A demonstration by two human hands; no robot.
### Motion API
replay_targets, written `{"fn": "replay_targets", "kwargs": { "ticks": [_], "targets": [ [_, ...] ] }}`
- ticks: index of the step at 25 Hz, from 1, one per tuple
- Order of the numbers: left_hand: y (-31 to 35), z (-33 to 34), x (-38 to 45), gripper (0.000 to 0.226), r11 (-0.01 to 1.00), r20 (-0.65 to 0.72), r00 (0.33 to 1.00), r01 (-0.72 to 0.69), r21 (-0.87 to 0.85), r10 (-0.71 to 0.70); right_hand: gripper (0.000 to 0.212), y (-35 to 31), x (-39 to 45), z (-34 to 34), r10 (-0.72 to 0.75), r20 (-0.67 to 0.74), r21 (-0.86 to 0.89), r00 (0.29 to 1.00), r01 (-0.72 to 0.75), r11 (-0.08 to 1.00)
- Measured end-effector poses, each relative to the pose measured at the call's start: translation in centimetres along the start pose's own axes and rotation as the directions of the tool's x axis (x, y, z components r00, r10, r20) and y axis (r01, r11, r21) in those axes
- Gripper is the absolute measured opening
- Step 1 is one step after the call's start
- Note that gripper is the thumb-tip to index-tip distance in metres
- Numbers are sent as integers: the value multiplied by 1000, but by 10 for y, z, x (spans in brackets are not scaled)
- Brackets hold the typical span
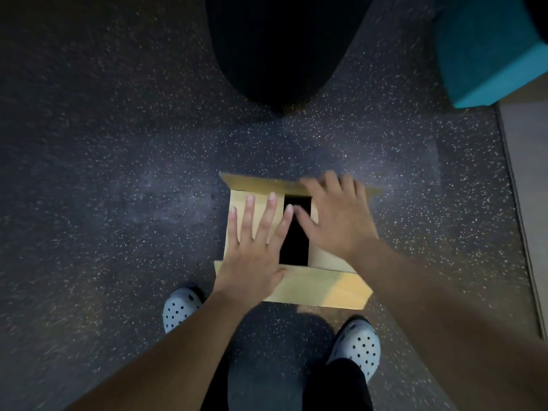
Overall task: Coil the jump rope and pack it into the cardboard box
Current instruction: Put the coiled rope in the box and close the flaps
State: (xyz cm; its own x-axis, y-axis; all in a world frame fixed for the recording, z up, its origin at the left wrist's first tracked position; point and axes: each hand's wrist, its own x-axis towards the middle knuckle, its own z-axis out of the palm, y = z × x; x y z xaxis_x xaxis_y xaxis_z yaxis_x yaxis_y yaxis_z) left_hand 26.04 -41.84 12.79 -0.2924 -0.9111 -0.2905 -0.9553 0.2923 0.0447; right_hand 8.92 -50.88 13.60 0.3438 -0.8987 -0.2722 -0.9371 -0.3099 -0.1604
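A tan cardboard box (323, 287) stands on the dark speckled floor between my feet and a black shape ahead. My left hand (256, 250) lies flat with straight spread fingers on the box's left inner flap. My right hand (338, 216) presses flat on the right inner flap, its fingers reaching the far flap. Between the two inner flaps a dark gap (295, 232) stays open; nothing can be made out inside it. The near flap sticks out toward me, and the far flap stands up slightly. The jump rope is not visible.
A large black rounded object (281, 48) sits on the floor just beyond the box. A teal block (489, 48) stands at the upper right, beside a pale wooden edge (522, 203) along the right. My two light perforated clogs (181, 307) flank the box's near side.
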Motion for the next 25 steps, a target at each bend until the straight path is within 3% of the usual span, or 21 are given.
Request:
{"fn": "replay_targets", "kwargs": {
  "ticks": [3, 5, 8, 12, 16, 21, 25],
  "targets": [
    [-5, 2, 17, 110, 999, 62, 998, -5, 38, 2, 51, 4, -55, 24, -91, 115, 29, 989, 88, 996],
    [-5, 10, 25, 82, 999, 170, 984, -49, 9, 47, 51, 10, -75, 53, -107, 191, 2, 976, 109, 994],
    [-9, 38, 34, 45, 993, 209, 975, -61, -101, 81, 53, 11, -73, 92, -69, 199, -58, 978, 82, 995],
    [-10, 76, 36, 42, 998, 106, 994, -23, -62, 29, 60, 11, -61, 130, -42, 162, -143, 986, 65, 988],
    [-4, 102, 33, 49, 999, 102, 994, -31, 45, 26, 54, 13, -58, 142, -58, 142, -257, 988, 93, 962],
    [-1, 71, 31, 31, 999, 48, 998, -32, -38, 34, 60, 7, -65, 120, -81, 103, -127, 991, 94, 987],
    [-4, 55, 28, 35, 992, 31, 999, -14, -128, 18, 43, 8, -66, 102, -63, 40, -6, 997, 63, 998]
  ]
}}
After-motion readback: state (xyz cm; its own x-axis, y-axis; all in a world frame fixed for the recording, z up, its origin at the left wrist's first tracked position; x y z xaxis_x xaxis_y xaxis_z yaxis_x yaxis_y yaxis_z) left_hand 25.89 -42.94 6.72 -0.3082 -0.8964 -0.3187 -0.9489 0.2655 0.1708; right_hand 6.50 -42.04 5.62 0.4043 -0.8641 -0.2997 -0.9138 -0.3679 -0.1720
